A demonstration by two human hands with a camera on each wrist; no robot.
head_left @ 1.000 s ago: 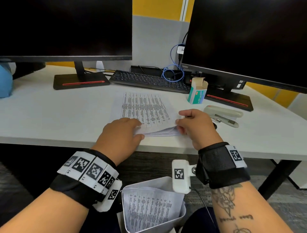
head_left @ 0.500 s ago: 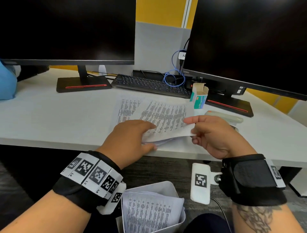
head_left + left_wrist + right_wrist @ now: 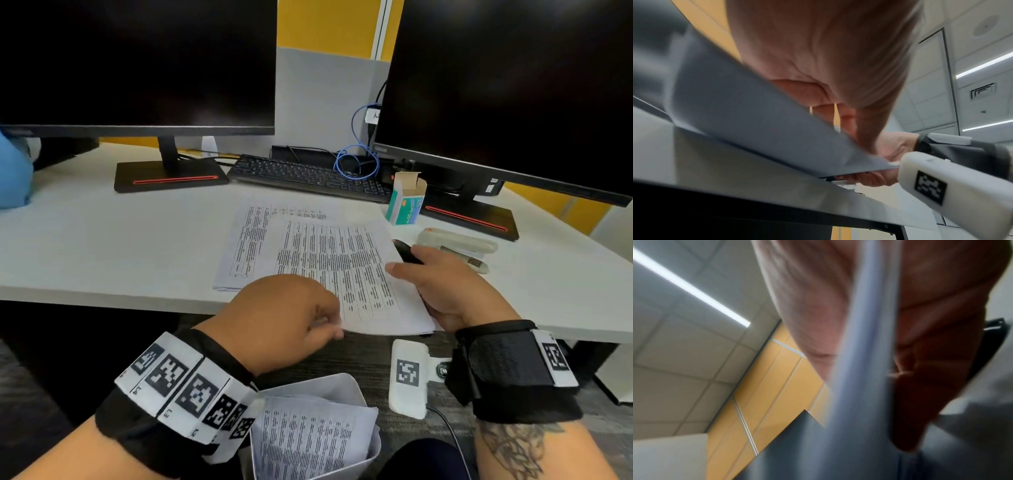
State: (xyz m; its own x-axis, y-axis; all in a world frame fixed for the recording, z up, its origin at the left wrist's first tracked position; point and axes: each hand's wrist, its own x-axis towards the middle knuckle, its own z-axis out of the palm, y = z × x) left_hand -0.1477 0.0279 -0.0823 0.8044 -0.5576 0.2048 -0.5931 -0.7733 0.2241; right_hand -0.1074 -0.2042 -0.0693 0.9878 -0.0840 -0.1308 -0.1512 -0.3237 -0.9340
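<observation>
White bin [image 3: 342, 383], holding printed pages [image 3: 308, 442]: nearest item, short of and below the paper stack [image 3: 239, 246], off the desk [image 3: 102, 240]; left hand [image 3: 281, 318]: at the stack's near edge, fingers curled, thumb and fingertips pinching the near left corner of the sheet bundle [image 3: 346, 267]; right hand [image 3: 455, 291]: near right of the stack, thumb on top and fingers beneath, clasping the bundle's right edge; sheet bundle: printed side up, askew over the stack's right half, near end overhanging the desk edge, contact with the stack cannot be told; paper stack: flat on the desk, printed side up; black item [image 3: 404, 253]: just right of the stack, partly hidden by the right hand, kind unclear; stapler [image 3: 459, 241]: right of the stack, beyond the right hand; staple box [image 3: 406, 205]: far right of the stack, upright, top flap open; keyboard [image 3: 308, 176]: beyond the stack; blue cable [image 3: 356, 161]: looped, beyond the stack, past the keyboard; left monitor [image 3: 137, 61] and right monitor [image 3: 513, 85]: dark, farthest beyond the stack, one to each side
</observation>
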